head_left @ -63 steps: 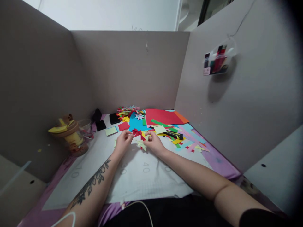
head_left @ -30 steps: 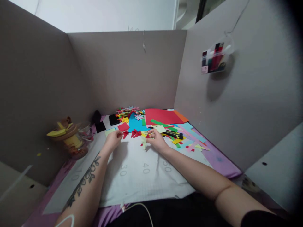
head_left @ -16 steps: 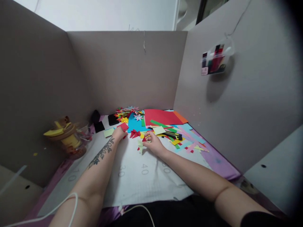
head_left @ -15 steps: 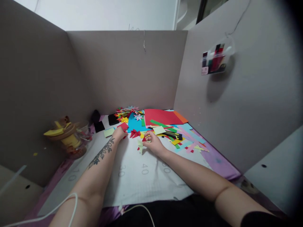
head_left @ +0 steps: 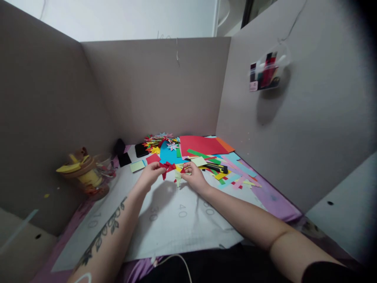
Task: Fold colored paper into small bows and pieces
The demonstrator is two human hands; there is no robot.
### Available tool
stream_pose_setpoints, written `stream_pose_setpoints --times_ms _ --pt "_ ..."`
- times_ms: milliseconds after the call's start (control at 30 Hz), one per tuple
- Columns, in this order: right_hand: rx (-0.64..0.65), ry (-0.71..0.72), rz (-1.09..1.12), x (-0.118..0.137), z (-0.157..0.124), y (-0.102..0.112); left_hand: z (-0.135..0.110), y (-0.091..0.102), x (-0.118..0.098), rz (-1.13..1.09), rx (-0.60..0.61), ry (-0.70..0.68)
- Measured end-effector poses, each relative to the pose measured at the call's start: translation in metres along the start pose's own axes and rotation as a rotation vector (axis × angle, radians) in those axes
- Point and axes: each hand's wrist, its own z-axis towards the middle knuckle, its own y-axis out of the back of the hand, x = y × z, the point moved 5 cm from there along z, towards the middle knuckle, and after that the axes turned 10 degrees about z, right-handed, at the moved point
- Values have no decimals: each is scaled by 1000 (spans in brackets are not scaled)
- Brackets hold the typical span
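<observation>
My left hand is closed, thumb and fingers pinching a small folded red paper piece. Facing it, my right hand grips a pale green folded paper piece with pointed ends; a bit of red shows beside its fingers. A narrow gap separates the two pieces. Just beyond them lie folded red papers. A red paper square rests behind my left hand, and a pale green square stack sits to its left. The inner fingers of both hands are partly hidden.
Folded paper stars are heaped at the back, by a black phone. Red sheets and a yellow-black cutter lie right, among coloured strips. A yellow-brown pot stands left. Grey panels surround the table.
My left hand has moved right and nearer, away from the red square, bringing the red piece close to the pale green one. My right hand has barely shifted.
</observation>
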Motion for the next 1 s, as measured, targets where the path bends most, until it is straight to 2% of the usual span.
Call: stream_pose_setpoints --times_ms 100,200,300,500,733,1000 --pt "-39 59 -55 2 2 3 -18 -26 -7 -59 14 -87" --pt "-49 127 -104 6 2 5 -23 -44 6 -91 8 -17" --pt "-21 174 -128 11 0 2 -23 -53 17 -107 32 19" --pt "39 224 -211 19 -7 -4 -24 -51 23 -75 5 45" --pt "13 212 -191 16 -5 0 -20 -50 25 -40 1 -20" --pt "14 234 -209 14 -3 1 -25 -48 20 -17 -2 -1"
